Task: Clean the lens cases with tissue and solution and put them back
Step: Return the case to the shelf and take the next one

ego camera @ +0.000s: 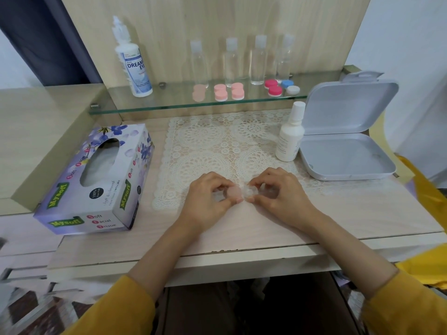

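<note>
At front edge of lace mat (212, 139): lens case (238, 192) held between both hands, long axis left to right. Pink cap end pinched narrow by left hand (208, 197); clear end pinched likewise by right hand (278, 192). Both equally near. Tissue box (96, 177) well off to left; small solution bottle (290, 136) beyond right hand. Probable step: unscrewing cap.

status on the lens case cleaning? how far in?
Early, it seems. Nothing looks finished: no used tissue lies out, and the tissue box looks untouched. In hand: the left hand and right hand hold a pink-capped lens case over the lace mat. Left: wiping it, returning it, then the cases on the glass shelf.
</note>
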Demonstrator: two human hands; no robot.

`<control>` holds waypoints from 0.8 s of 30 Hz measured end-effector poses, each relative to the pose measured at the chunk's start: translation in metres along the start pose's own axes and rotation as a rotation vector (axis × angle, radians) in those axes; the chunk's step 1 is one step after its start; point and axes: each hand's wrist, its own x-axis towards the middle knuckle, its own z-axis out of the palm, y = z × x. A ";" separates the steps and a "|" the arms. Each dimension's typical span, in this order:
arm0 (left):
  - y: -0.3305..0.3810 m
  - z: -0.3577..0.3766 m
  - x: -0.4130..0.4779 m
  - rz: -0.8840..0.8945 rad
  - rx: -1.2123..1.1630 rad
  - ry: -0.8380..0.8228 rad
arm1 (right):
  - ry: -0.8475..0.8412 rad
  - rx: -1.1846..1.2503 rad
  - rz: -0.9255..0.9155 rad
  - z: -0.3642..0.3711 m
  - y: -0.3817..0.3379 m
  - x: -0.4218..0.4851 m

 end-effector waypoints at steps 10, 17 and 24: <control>-0.003 -0.001 -0.003 0.010 -0.032 -0.015 | -0.144 -0.164 -0.008 -0.027 0.007 -0.020; -0.005 -0.003 -0.004 0.012 -0.037 -0.056 | -0.117 -0.122 -0.027 -0.027 0.002 -0.014; -0.006 -0.003 -0.003 0.009 -0.032 -0.073 | -0.256 -0.163 -0.109 -0.023 -0.016 0.010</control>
